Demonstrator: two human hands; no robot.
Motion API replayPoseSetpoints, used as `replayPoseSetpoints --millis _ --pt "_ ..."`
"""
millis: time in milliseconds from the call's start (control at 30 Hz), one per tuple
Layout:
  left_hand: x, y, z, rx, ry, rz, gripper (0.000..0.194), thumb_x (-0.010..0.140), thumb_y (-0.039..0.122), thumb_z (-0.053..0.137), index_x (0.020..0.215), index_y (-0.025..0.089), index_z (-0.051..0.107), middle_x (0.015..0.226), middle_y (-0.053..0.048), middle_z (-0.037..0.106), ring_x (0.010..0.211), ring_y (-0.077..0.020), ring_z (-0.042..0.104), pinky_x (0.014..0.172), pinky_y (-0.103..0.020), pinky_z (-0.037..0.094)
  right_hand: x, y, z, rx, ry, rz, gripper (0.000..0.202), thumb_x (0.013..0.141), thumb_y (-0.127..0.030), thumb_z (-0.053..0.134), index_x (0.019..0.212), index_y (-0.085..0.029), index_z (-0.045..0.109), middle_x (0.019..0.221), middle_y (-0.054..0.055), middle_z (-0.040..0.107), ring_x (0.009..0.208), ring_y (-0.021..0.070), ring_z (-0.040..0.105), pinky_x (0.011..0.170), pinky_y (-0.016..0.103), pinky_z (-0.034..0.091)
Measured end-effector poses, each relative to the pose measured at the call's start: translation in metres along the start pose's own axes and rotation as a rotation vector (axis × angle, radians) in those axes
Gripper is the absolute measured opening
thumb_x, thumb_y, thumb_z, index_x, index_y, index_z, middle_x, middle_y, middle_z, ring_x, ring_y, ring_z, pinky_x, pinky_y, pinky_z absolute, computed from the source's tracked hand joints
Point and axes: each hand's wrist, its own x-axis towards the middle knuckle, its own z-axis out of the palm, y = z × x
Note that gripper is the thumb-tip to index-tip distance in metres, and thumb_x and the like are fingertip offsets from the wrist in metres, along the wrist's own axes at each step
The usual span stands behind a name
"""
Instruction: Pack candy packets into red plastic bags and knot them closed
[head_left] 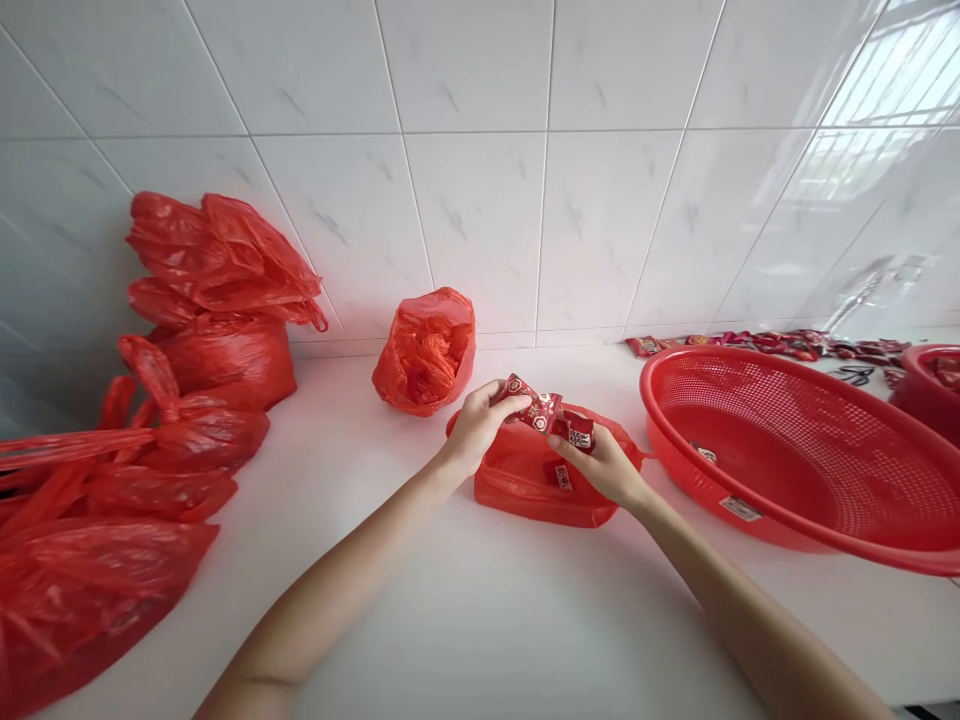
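My left hand (480, 425) pinches a small red printed packet (534, 405) with pale flower shapes, thumb on top. A second dark red packet (579, 430) with a white label sits in my right hand (606, 463), whose thumb reaches the lower edge of the first one. Both hands are over an open red plastic bag (536, 505) lying on the white counter. Inside that bag shows another small packet (563, 477) with a white label. The fingers under the packets are mostly hidden.
Several filled red plastic bags (225, 355) line the left side. A red bag stuffed with bags (425, 365) stands by the tiled wall. To the right are a large red perforated basket (750, 470), a row of red packets (795, 345), black scissors (853, 375) and a red container (926, 395).
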Motion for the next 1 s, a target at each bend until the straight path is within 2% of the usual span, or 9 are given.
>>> replayPoseSetpoints --millis 167,233,333,433,533,600,700,833,1000 --pt "0.000 -0.001 0.002 -0.030 -0.035 -0.021 0.023 0.069 0.037 0.075 0.074 0.016 0.065 0.078 -0.001 0.064 0.081 -0.0166 0.060 0.083 -0.032 0.050 -0.004 -0.004 -0.004 0.024 -0.102 0.053 0.047 0.088 -0.046 0.066 0.127 -0.020 0.066 0.105 0.007 0.076 0.092 0.0270 0.070 0.080 0.042 0.056" --pt "0.000 -0.002 0.002 -0.038 -0.028 -0.019 0.023 0.069 0.037 0.074 0.075 0.016 0.065 0.079 -0.001 0.065 0.082 -0.0167 0.061 0.084 -0.033 0.050 -0.004 -0.006 -0.005 0.018 -0.121 0.029 0.047 0.085 -0.042 0.070 0.128 -0.022 0.066 0.115 0.008 0.074 0.103 0.0297 0.069 0.088 0.045 0.056" --pt "-0.001 -0.005 0.003 -0.042 -0.031 -0.013 0.023 0.071 0.037 0.074 0.077 0.017 0.065 0.081 -0.001 0.067 0.083 -0.0176 0.062 0.084 -0.034 0.050 -0.003 -0.011 -0.007 0.017 -0.116 -0.022 0.049 0.083 -0.038 0.075 0.129 -0.024 0.067 0.131 0.008 0.069 0.125 0.0325 0.060 0.106 0.049 0.047" --pt "-0.003 -0.008 0.006 -0.037 -0.050 -0.007 0.022 0.072 0.035 0.074 0.079 0.017 0.065 0.083 -0.001 0.068 0.084 -0.0179 0.062 0.086 -0.033 0.049 -0.004 -0.018 -0.008 0.155 -0.146 -0.064 0.048 0.086 -0.040 0.073 0.131 -0.026 0.065 0.138 0.007 0.065 0.131 0.0315 0.056 0.112 0.049 0.042" --pt "-0.006 -0.011 0.008 -0.029 -0.089 -0.023 0.021 0.071 0.033 0.076 0.080 0.018 0.065 0.083 0.000 0.068 0.084 -0.0168 0.062 0.085 -0.032 0.048 -0.006 -0.021 -0.006 0.300 -0.117 -0.031 0.039 0.089 -0.046 0.069 0.122 -0.025 0.069 0.126 0.007 0.070 0.119 0.0292 0.064 0.105 0.047 0.049" --pt "-0.007 -0.014 0.009 0.005 -0.105 -0.024 0.021 0.071 0.032 0.078 0.083 0.019 0.066 0.083 0.001 0.068 0.085 -0.0168 0.063 0.085 -0.031 0.049 -0.008 -0.020 -0.004 0.301 -0.038 0.021 0.034 0.089 -0.050 0.068 0.109 -0.023 0.072 0.106 0.006 0.074 0.098 0.0259 0.071 0.092 0.043 0.056" --pt "-0.008 -0.018 0.008 0.081 -0.136 -0.025 0.029 0.072 0.035 0.079 0.096 0.019 0.071 0.089 -0.002 0.072 0.086 -0.0190 0.066 0.086 -0.034 0.052 -0.009 -0.017 -0.003 0.235 0.040 0.046 0.034 0.086 -0.055 0.069 0.090 -0.021 0.071 0.082 0.002 0.070 0.073 0.0204 0.069 0.074 0.037 0.059" --pt "-0.008 -0.019 0.007 0.117 -0.242 0.002 0.036 0.080 0.044 0.077 0.105 0.018 0.076 0.098 -0.008 0.076 0.091 -0.0229 0.069 0.087 -0.037 0.055 -0.011 -0.018 -0.004 0.206 0.055 0.048 0.038 0.084 -0.055 0.071 0.073 -0.020 0.063 0.065 -0.001 0.059 0.066 0.0182 0.065 0.065 0.032 0.057" --pt "-0.009 -0.018 0.008 0.161 -0.232 -0.003 0.032 0.075 0.040 0.081 0.098 0.017 0.079 0.100 -0.009 0.077 0.095 -0.0247 0.070 0.088 -0.037 0.055 -0.012 -0.022 -0.004 0.243 0.101 0.024 0.038 0.084 -0.058 0.070 0.078 -0.021 0.061 0.071 -0.001 0.060 0.066 0.0160 0.058 0.063 0.031 0.054"
